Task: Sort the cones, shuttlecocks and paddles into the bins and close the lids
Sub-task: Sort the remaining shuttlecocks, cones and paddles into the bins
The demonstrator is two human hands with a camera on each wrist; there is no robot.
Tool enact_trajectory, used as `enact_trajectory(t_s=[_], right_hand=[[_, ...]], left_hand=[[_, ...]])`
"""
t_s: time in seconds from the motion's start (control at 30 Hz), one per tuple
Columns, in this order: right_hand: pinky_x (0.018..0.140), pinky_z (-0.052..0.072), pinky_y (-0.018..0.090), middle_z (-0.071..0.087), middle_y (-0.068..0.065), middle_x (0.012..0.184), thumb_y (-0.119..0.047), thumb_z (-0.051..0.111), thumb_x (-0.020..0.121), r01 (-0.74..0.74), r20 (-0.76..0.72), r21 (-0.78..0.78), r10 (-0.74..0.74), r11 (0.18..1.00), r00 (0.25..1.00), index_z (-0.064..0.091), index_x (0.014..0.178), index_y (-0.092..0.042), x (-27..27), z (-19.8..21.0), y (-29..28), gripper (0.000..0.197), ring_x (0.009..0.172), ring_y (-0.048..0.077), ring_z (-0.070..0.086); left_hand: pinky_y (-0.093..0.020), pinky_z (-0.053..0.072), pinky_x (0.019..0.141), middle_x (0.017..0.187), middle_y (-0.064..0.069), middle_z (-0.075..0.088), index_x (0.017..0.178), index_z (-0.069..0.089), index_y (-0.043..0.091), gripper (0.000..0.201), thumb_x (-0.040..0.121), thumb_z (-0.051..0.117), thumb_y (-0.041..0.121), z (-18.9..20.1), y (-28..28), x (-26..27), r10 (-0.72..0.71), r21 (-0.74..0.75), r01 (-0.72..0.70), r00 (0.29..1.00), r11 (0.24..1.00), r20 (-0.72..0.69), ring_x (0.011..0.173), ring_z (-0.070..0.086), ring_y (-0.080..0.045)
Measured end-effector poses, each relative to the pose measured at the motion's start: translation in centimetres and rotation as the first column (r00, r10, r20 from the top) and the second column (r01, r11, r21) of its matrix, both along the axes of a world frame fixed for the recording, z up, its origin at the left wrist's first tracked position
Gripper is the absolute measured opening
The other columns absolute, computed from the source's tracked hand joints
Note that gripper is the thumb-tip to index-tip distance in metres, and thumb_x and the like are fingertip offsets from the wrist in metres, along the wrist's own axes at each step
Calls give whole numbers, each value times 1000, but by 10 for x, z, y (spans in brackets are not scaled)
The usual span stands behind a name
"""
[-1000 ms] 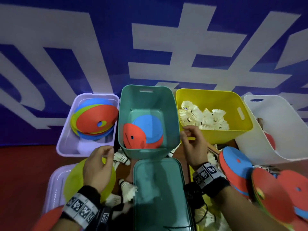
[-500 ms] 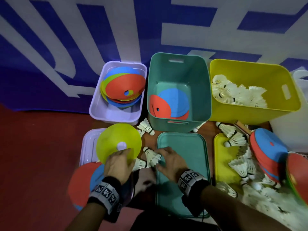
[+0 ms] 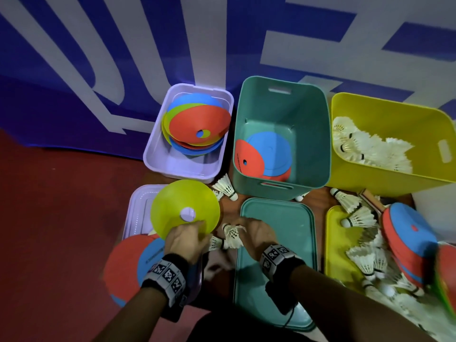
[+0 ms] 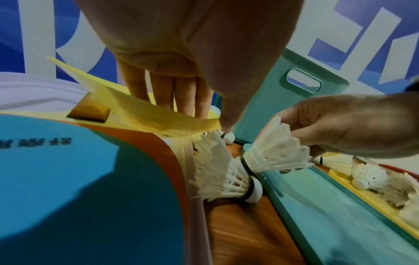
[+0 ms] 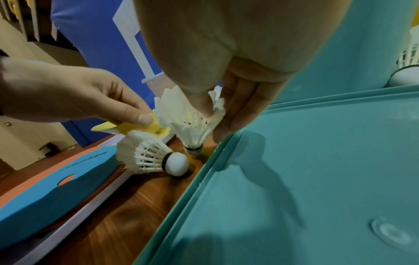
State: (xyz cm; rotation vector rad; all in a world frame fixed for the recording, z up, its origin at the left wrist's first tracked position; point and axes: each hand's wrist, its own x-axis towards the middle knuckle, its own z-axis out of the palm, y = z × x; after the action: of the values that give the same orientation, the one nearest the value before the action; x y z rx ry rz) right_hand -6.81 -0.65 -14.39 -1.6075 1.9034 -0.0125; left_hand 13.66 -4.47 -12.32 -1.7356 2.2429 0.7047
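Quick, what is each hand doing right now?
Left hand: closed on the edge of the yellow cone, lifting it.
Right hand: fingers pinching a white shuttlecock by its feathers.

left hand point(image 3: 183, 239) pinches with thumb; right hand point(image 3: 256, 234) seemingly fingers curled in grip.

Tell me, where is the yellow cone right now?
In the head view, the yellow cone is lower left, pinched by the left hand over the lilac lid, before the lilac bin.
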Motion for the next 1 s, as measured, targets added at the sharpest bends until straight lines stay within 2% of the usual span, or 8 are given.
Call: enact_trajectory(t_s=[0.13, 0.23, 0.4, 0.5, 0.63, 0.77, 0.9, 1.0], right_hand=[[73, 51, 33, 69, 3, 102, -40, 39, 93, 27, 0, -60, -27, 998, 1000, 62, 109, -25, -7, 3, 2, 31, 92, 28, 65], [74, 52, 36, 69, 6, 104, -33, 45, 94, 56, 39, -123, -51, 991, 998, 63, 112, -24, -13, 13, 1, 27, 94, 31, 64], [74, 52, 34, 72, 2, 101, -39, 47, 91, 166, 252, -309, -87, 937, 964, 67, 114, -30, -15, 41, 3, 33, 88, 24, 66], [66, 47, 24, 67, -10, 86, -27, 54, 92, 231, 394, -427, -51, 874, 918, 69, 110, -34, -17, 57, 0, 23, 68, 0, 59], [72, 53, 31, 65, -14, 98, -22, 54, 95, 311, 496, -499, -28, 809, 868, 68, 109, -34, -22, 80, -9, 24, 82, 5, 62], [72, 53, 30, 65, -15, 97, -22, 53, 98, 398, 550, -571, -26, 717, 835, 68, 107, -35, -35, 104, -23, 22, 88, 9, 63], [78, 57, 37, 68, -9, 104, -26, 54, 98, 492, 605, -571, -67, 657, 793, 69, 109, -32, -57, 115, -36, 20, 96, 14, 67], [79, 57, 34, 69, -4, 106, -22, 56, 94, 571, 643, -539, -136, 619, 754, 71, 108, -25, -80, 124, -46, 21, 95, 12, 68]], left_hand=[[-40, 47, 70, 94, -15, 72, 103, 69, 23, 29, 100, 46, 40, 6, -1, 4, 49, -105, -60, 993, 993, -106, 91, 63, -39], [-36, 36, 54, 74, -18, 68, 87, 66, 16, 27, 99, 47, 31, 14, -3, 8, 59, -207, -92, 985, 974, -161, 70, 62, -42], [-27, 30, 44, 49, -6, 55, 73, 63, 20, 39, 93, 36, 40, 43, 1, 6, -10, -385, -105, 959, 917, -283, 46, 55, -34], [-30, 41, 45, 52, -7, 59, 82, 70, 23, 38, 93, 39, 42, 61, -2, 4, 38, -450, -232, 916, 863, -399, 49, 59, -34], [-35, 44, 52, 67, -7, 67, 92, 72, 23, 37, 93, 41, 43, 94, -10, -3, 74, -461, -378, 830, 803, -552, 63, 62, -35], [-41, 46, 53, 61, -7, 62, 87, 69, 18, 31, 94, 46, 38, 136, -29, -13, 27, -466, -498, 704, 732, -710, 57, 58, -33], [-40, 48, 55, 66, -14, 66, 92, 70, 14, 26, 95, 52, 31, 150, -71, -20, -16, -552, -491, 738, 674, -675, 59, 61, -37], [-43, 48, 54, 67, -20, 66, 94, 69, 11, 27, 95, 50, 29, 143, -115, -24, -70, -642, -407, 809, 650, -584, 58, 61, -44]])
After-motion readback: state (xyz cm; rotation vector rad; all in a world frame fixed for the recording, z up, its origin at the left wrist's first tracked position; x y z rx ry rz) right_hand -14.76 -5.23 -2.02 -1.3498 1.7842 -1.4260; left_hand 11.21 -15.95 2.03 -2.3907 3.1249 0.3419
